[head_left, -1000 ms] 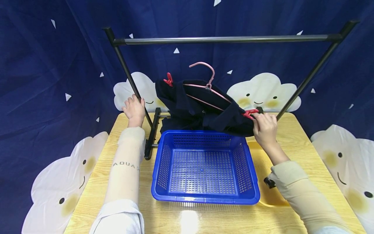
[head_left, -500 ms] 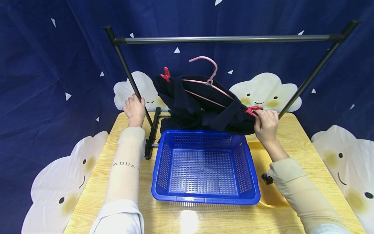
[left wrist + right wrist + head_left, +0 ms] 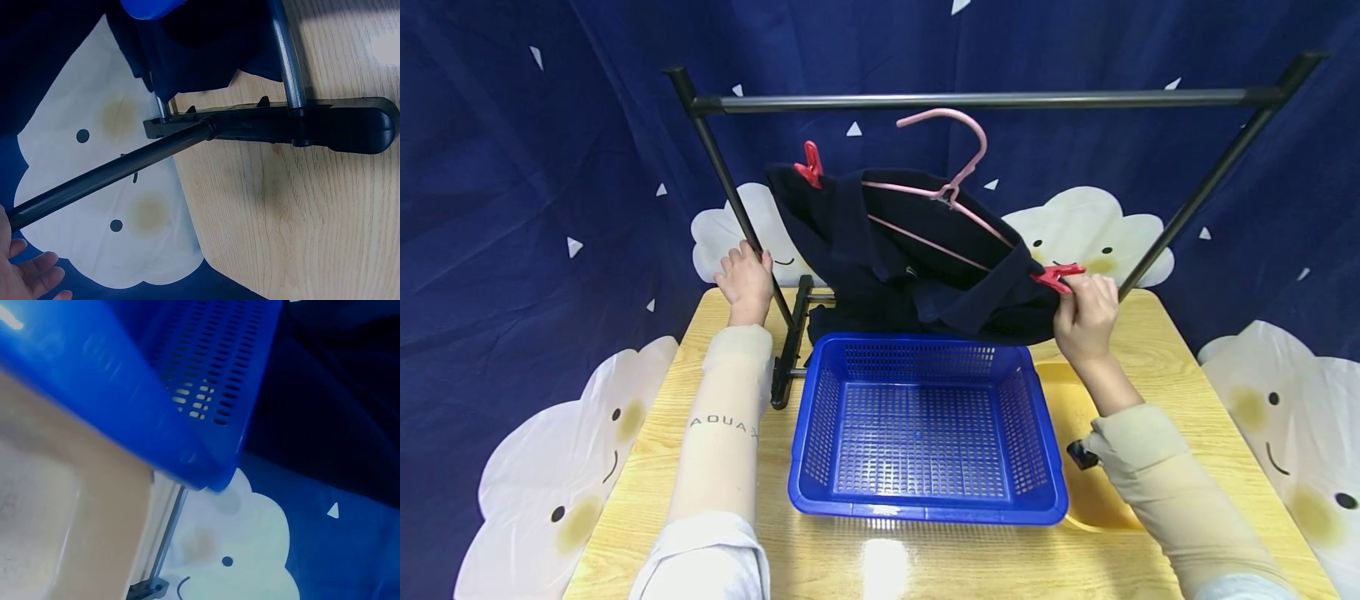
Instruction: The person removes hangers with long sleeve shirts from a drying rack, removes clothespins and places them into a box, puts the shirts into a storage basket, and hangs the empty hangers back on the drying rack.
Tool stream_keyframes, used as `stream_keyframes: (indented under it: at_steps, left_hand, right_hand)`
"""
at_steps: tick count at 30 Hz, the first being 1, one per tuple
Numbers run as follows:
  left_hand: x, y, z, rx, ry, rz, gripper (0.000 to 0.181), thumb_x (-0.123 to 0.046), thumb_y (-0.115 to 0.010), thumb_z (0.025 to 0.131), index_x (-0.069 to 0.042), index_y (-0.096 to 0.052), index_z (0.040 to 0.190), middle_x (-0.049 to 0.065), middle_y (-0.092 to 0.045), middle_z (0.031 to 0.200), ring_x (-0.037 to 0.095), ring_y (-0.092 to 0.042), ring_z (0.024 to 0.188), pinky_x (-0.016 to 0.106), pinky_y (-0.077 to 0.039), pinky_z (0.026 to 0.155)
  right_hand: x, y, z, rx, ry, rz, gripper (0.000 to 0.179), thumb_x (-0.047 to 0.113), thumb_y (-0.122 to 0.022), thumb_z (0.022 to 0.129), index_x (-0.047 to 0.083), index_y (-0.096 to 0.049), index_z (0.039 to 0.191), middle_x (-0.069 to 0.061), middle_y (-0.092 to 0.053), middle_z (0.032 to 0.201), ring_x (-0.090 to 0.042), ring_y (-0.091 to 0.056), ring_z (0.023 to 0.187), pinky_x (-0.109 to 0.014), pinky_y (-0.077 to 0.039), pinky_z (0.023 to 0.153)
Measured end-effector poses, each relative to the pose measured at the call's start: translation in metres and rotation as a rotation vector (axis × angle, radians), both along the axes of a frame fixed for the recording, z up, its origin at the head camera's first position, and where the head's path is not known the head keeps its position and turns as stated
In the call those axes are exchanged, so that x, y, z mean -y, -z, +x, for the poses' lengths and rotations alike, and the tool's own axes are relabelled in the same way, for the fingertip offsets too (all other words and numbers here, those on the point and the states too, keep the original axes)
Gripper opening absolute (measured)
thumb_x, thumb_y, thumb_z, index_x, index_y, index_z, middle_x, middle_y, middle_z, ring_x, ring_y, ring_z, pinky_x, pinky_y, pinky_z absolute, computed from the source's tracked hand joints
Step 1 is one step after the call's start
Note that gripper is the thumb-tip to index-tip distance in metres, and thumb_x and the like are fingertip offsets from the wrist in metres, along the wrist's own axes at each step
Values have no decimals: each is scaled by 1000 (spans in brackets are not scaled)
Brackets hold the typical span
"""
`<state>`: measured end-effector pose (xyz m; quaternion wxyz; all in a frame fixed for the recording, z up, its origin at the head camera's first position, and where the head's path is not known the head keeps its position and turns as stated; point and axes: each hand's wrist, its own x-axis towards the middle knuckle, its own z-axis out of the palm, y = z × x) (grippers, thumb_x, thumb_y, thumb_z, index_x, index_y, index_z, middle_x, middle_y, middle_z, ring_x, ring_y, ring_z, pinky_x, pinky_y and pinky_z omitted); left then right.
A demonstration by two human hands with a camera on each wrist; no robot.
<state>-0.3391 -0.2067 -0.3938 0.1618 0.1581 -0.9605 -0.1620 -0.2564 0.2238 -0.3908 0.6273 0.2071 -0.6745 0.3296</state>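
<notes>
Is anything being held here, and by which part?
The right hand holds the dark cloth by its right end, beside a red clip. The left hand touches the rack's left post; whether it grips is unclear.

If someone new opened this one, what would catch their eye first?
Probably the bright blue basket, sitting at the middle of the wooden table. Next, behind it, the pink hanger inside dark cloth, with a red clip at each end and the right hand gripping near the right clip. Framing that is the black rack, its left post held by the left hand.
</notes>
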Motion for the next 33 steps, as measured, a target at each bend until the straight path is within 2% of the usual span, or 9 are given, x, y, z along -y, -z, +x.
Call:
stream_keyframes:
  at_steps: [6, 11, 13, 16, 20, 22, 24, 29, 33]
  left_hand:
    - [1, 1, -2, 8, 3, 4, 48, -38, -34, 97, 2, -39, 125, 24, -47, 117, 40, -41, 113, 56, -32, 89]
    - [2, 2, -3, 19, 7, 2, 48, -37, -32, 98, 1, -38, 126, 24, -46, 118, 40, -40, 114, 56, -31, 89]
    - [2, 2, -3, 21, 9, -2, 48, -38, -30, 98, 1, -37, 127, 24, -46, 119, 40, -40, 114, 56, -32, 89]
    - [1, 2, -3, 17, 12, -6, 48, -37, -28, 99, 0, -37, 128, 24, -46, 119, 40, -40, 113, 56, -32, 89]
    - [1, 1, -2, 1, 7, -4, 47, -36, -32, 98, 0, -38, 127, 23, -46, 119, 39, -40, 113, 56, -32, 89]
    - [0, 1, -2, -5, 3, 3, 46, -36, -33, 98, 0, -39, 126, 23, -47, 119, 39, -40, 113, 56, -32, 89]
    - [0, 2, -3, -9, -1, 13, 46, -36, -34, 97, 0, -40, 124, 23, -48, 118, 39, -41, 113, 56, -32, 89]
    - [1, 3, -3, -6, 2, 27, 47, -37, -33, 97, 0, -41, 124, 23, -48, 118, 39, -41, 114, 55, -31, 90]
    - [1, 4, -4, -4, 0, 25, 48, -38, -30, 97, 0, -40, 126, 23, -48, 119, 39, -41, 114, 55, -31, 90]
  right_hand:
    - [8, -7, 6, -37, -30, -91, 46, 33, -49, 93, -9, -54, 73, -22, -52, 65, -39, -42, 60, -48, -28, 64]
    - [11, -11, 15, -21, -33, -162, 49, 35, -50, 92, -11, -53, 73, -24, -54, 68, -41, -46, 64, -45, -32, 65]
    - [10, -11, 21, 1, -10, -194, 50, 36, -51, 91, -10, -54, 74, -25, -54, 70, -41, -48, 65, -40, -36, 67]
    - [7, -8, 31, 58, 29, -237, 49, 38, -52, 90, -10, -56, 78, -25, -58, 73, -39, -53, 68, -28, -42, 71]
    - [0, -1, 43, 128, 57, -286, 52, 41, -52, 89, -11, -58, 85, -27, -60, 78, -27, -59, 71, -14, -41, 75]
    - [-4, 4, 49, 146, 61, -307, 55, 42, -52, 88, -12, -58, 86, -28, -61, 78, -18, -59, 74, -13, -40, 75]
    - [-10, 10, 55, 170, 50, -316, 57, 44, -52, 87, -13, -58, 87, -22, -62, 78, -9, -57, 76, -12, -38, 74]
    - [-23, 29, 70, 225, 14, -334, 52, 36, -54, 89, -17, -55, 84, 14, -58, 85, 7, -50, 81, -11, -35, 75]
    - [-35, 46, 79, 264, -9, -329, 49, 29, -55, 90, -19, -52, 81, 23, -52, 86, 11, -48, 80, -10, -33, 75]
